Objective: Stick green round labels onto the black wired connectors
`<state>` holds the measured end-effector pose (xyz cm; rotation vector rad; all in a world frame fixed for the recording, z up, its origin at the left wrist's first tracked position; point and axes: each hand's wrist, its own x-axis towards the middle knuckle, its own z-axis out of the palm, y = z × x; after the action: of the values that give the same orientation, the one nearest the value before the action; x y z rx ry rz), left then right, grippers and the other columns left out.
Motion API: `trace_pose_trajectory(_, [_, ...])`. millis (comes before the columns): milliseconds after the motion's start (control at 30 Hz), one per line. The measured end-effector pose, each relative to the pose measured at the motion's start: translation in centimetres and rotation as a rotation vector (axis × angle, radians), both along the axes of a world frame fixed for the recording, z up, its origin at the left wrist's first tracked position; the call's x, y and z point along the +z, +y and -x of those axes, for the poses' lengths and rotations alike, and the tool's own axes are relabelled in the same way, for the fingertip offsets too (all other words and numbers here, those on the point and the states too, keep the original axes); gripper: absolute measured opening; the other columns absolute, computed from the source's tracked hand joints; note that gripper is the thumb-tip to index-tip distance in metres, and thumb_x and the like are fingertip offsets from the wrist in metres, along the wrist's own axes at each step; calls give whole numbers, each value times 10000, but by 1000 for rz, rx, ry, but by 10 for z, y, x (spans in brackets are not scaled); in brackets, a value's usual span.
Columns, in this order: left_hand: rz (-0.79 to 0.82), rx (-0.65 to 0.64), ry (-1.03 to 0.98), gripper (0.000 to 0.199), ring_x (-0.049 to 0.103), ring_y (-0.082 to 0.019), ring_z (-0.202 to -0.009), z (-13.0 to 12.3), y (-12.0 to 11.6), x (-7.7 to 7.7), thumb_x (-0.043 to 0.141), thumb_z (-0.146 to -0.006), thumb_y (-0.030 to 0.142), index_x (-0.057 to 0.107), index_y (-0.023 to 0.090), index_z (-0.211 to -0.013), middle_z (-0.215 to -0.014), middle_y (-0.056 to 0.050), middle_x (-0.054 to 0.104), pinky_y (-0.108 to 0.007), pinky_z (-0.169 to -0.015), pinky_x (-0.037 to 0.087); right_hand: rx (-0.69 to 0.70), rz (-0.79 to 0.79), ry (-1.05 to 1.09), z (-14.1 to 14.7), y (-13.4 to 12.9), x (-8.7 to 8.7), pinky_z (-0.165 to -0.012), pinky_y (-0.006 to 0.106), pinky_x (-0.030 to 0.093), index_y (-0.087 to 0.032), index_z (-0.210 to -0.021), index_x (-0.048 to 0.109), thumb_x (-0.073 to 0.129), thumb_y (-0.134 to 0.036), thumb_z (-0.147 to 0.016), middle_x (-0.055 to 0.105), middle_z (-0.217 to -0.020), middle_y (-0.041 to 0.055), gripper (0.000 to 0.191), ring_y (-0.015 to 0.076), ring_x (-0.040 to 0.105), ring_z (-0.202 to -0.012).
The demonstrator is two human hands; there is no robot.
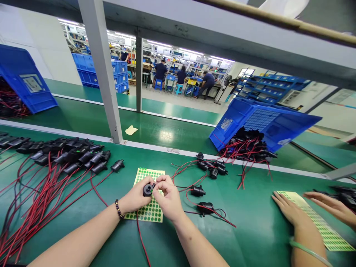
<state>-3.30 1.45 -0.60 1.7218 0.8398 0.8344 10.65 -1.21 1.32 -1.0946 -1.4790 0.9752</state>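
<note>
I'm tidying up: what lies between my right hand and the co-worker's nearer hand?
In the head view, two black parts with wires lie on the green tabletop.

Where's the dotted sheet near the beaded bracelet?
In the head view, the sheet lies left of centre, beneath the left hand, right of piled black parts.

Piled parts (80, 154) left of sticker sheet (156, 214), crate (233, 115) right
</note>
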Motion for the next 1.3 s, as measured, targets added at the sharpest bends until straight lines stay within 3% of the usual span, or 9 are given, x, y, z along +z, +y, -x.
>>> trace_pose_trajectory(533, [-85, 48, 107, 182, 357, -106, -645, -1, -1, 0, 439, -633, 84, 364, 188, -762, -715, 38, 388, -216, -602, 327, -82, -105, -146, 5, -7, 13, -765, 299, 384, -189, -584, 501, 496, -55, -639, 455, -818, 19, 145, 151, 477, -810])
trace_pose_trajectory(633, [-144, 38, 171, 204, 386, -119, -656, 0, -2, 0, 417, -613, 59, 371, 190, -762, -725, 25, 424, -227, -607, 336, -41, -4, -87, 3, -4, 10, -710, 279, 391, -191, -580, 487, 499, -55, -608, 459, -805, 14, 139, 149, 473, -788])
trace_pose_trajectory(700, [-188, 15, 208, 232, 399, -126, -662, 1, -2, 0, 405, -586, 38, 375, 191, -759, -733, 17, 443, -233, -609, 336, 24, 163, 34, 1, -1, 7, -597, 242, 375, -190, -612, 463, 496, -47, -563, 465, -744, -6, 155, 127, 464, -686])
trace_pose_trajectory(833, [-233, -33, 235, 274, 399, -129, -665, 2, -4, 1, 392, -543, 21, 374, 192, -757, -744, 13, 442, -236, -613, 333, 109, 439, 273, 0, 4, 1, -481, 190, 247, -186, -658, 409, 479, -24, -494, 418, -571, -75, 241, 72, 364, -512])
trace_pose_trajectory(1033, [-195, -36, 150, 291, 377, -121, -676, 1, -3, 6, 381, -531, 20, 356, 192, -765, -746, 20, 394, -223, -612, 333, 155, 448, 440, 2, 3, 4, -566, 211, 326, -177, -695, 438, 495, -52, -532, 476, -620, -58, 213, 92, 431, -587])
trace_pose_trajectory(1300, [-202, -6, 157, 271, 397, -125, -676, 0, -5, 2, 392, -564, 11, 362, 190, -765, -749, 16, 419, -230, -605, 329, 121, 386, 380, 7, 2, -4, -580, 201, 327, -186, -690, 420, 511, -32, -525, 465, -666, -54, 243, 101, 436, -637])
